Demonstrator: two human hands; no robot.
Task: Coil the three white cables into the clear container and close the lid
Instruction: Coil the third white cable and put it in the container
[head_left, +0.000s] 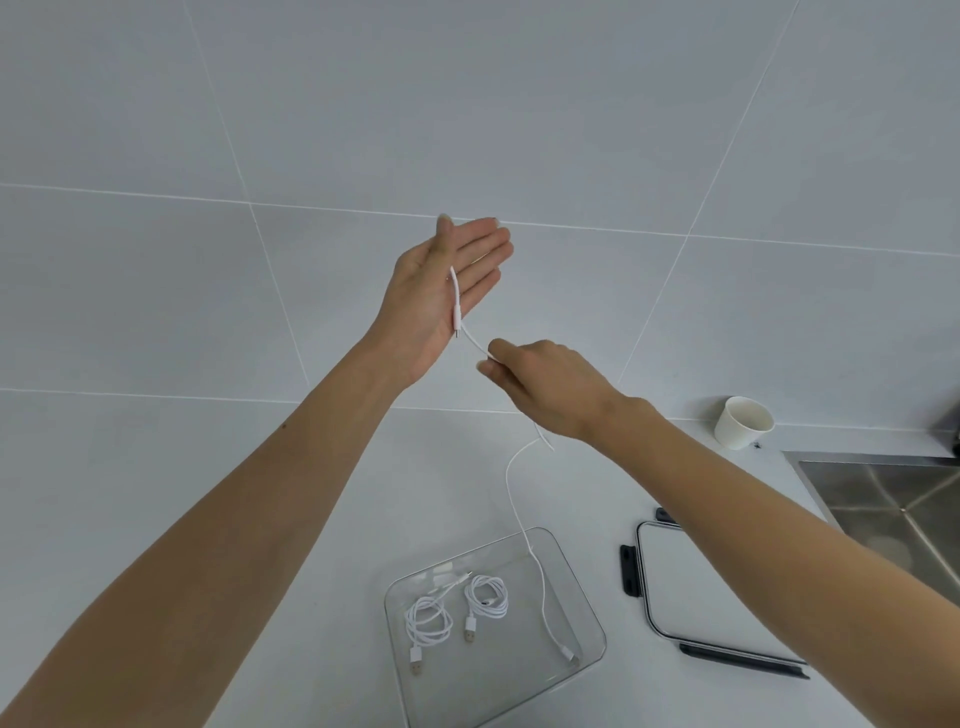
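The left hand (441, 291) is spread flat, one plug of the third white cable (519, 499) resting loose on the palm; the right hand (545, 384) pinches the cable just beside it. The far plug lies in the clear container (582, 587) beside two coiled cables (457, 608). Risk: the unclamped plug slips off during winding

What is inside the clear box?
Two coiled cables lie in the box, plus the hanging cable's plug end. Nothing there is covered.
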